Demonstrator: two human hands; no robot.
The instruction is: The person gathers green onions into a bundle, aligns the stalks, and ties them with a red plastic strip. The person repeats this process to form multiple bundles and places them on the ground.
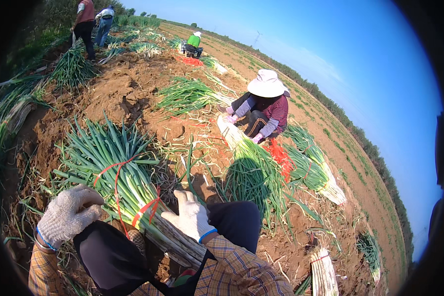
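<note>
Between my knees lies a large bundle of green onions (133, 181), its green leaves pointing away and its pale stalks towards me. A red tape (147, 210) goes around its middle, and a loose loop of it trails over the leaves. My left hand (70, 214), in a white knit glove, is over my left knee beside the bundle, fingers curled and thumb apart, with nothing visible in it. On the other side, my right hand (190, 216), gloved too, is at the stalks with its fingers apart. Whether it presses on them, I cannot tell.
A co-worker in a white hat (267, 84) crouches ahead, gloved hands on another onion bundle (249, 162). Red tape strips (279, 157) lie beside them. Tied bundles (314, 166) lie to the right, and one (323, 272) at lower right. Other people (105, 22) are farther off.
</note>
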